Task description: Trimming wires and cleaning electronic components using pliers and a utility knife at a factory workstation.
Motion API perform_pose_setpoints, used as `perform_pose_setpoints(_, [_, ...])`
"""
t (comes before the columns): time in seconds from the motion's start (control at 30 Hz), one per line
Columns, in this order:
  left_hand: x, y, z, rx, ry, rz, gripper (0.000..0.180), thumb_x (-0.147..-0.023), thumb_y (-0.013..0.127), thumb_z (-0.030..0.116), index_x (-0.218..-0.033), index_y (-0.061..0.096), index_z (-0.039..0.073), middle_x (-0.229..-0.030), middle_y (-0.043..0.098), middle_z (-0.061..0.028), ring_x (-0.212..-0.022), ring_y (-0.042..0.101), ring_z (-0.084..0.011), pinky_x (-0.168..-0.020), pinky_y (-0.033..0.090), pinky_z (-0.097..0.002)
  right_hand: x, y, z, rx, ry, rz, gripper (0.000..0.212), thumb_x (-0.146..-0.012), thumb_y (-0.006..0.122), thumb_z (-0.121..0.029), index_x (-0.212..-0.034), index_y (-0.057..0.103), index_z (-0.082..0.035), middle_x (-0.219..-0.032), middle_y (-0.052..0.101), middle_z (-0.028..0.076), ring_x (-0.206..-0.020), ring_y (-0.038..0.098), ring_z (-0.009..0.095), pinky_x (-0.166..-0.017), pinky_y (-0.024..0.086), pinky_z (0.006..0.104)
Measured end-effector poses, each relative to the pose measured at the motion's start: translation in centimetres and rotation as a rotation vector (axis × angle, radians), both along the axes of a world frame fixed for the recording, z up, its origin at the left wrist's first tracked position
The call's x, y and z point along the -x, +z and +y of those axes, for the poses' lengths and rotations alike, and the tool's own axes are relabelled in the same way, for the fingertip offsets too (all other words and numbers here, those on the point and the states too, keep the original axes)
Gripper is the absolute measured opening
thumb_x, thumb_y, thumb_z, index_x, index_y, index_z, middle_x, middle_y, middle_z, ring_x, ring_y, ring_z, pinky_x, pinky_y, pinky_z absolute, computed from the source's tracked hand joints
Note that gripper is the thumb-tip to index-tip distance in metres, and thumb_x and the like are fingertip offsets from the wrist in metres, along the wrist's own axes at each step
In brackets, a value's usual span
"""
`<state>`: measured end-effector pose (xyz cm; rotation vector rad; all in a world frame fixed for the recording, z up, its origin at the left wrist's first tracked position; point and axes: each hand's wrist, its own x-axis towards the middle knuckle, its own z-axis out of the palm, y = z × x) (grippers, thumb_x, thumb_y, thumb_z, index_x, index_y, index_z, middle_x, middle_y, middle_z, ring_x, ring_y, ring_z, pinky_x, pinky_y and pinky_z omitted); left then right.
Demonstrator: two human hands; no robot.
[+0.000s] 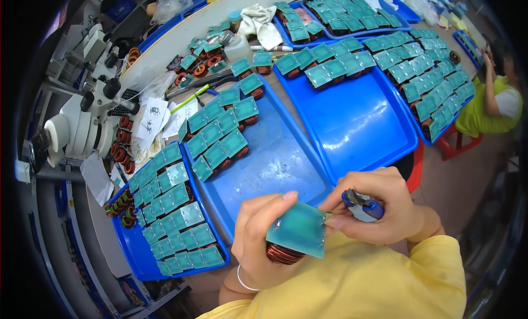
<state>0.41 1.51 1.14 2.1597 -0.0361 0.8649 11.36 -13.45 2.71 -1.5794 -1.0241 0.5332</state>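
Close to my body, my left hand (pixel 254 220) is closed around a copper-wound coil (pixel 283 254) with a square green plate (pixel 300 228) on top. The plate is tilted and faces up. My right hand (pixel 393 195) has a pair of small blue-handled pliers (pixel 372 209) tucked in its palm, jaws pointing up and left. Its thumb and forefinger come together at the plate's right edge, near a small shiny spot. Whether a wire end sits between those fingertips is too small to make out.
Just beyond my hands lies a blue tray (pixel 264 162) with plated coils at its far end. A fuller tray (pixel 129 253) stands left, another blue tray (pixel 357 135) right. Microscopes (pixel 91 96) line the left side. A person in a yellow-green top (pixel 498 102) sits at far right.
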Motion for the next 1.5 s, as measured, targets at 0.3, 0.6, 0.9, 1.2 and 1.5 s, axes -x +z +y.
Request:
perform_pose_setpoints(0.3, [-0.3, -1.1, 0.1, -0.034, 0.0, -0.086, 0.058, -0.055, 0.08, 0.006, -0.109, 0.056, 0.004, -0.093, 0.05, -0.0128, -0.071, 0.052, -0.0184, -0.056, 0.042, -0.0245, -0.1, -0.2, 0.2, 0.014, -0.041, -0.063, 0.015, -0.07, 0.068, -0.001, -0.084, 0.063, -0.001, -0.064, 0.06, 0.003, -0.052, 0.057, 0.008, -0.049, 0.043, 0.0202])
perform_pose_setpoints(0.6, [-0.6, -1.6, -0.2, -0.064, 0.053, -0.06, 0.055, -0.054, 0.08, 0.007, -0.104, 0.057, 0.003, -0.092, 0.053, -0.0123, -0.075, 0.053, -0.0228, -0.061, 0.043, -0.0283, -0.3, -1.2, 0.7, -0.009, -0.108, -0.26, 0.01, -0.071, 0.063, 0.001, -0.082, 0.062, 0.0, -0.067, 0.063, 0.006, -0.056, 0.062, 0.014, -0.05, 0.046, 0.0236])
perform_pose_setpoints(0.9, [0.0, -1.8, -0.7, 0.084, 0.096, 0.085, 0.06, -0.058, 0.082, 0.009, -0.107, 0.047, 0.004, -0.099, 0.047, -0.0081, -0.087, 0.048, -0.0195, -0.079, 0.04, -0.0299, 0.1, -1.5, 0.5, -0.008, -0.108, -0.08, 0.01, -0.073, 0.063, 0.001, -0.082, 0.062, 0.001, -0.072, 0.065, 0.008, -0.063, 0.065, 0.014, -0.055, 0.049, 0.0227])
perform_pose_setpoints(1.2, [0.1, -2.4, -0.3, -0.059, 0.136, -0.057, 0.064, -0.059, 0.084, 0.02, -0.108, 0.046, 0.006, -0.099, 0.047, -0.0108, -0.086, 0.049, -0.0218, -0.076, 0.041, -0.0323, 0.3, -1.2, 0.6, -0.068, -0.09, -0.034, 0.014, -0.073, 0.064, 0.0, -0.086, 0.063, 0.001, -0.072, 0.065, 0.006, -0.063, 0.064, 0.011, -0.056, 0.049, 0.0214])
perform_pose_setpoints(1.5, [-0.3, -1.5, -1.1, 0.532, 0.083, 0.02, 0.068, -0.06, 0.081, 0.015, -0.113, 0.039, 0.006, -0.101, 0.049, -0.0085, -0.089, 0.052, -0.0168, -0.077, 0.044, -0.0296, 0.2, -0.8, 0.3, -0.017, -0.057, 0.005, 0.014, -0.074, 0.063, 0.0, -0.087, 0.062, 0.002, -0.071, 0.063, 0.006, -0.063, 0.06, 0.01, -0.058, 0.046, 0.0222])
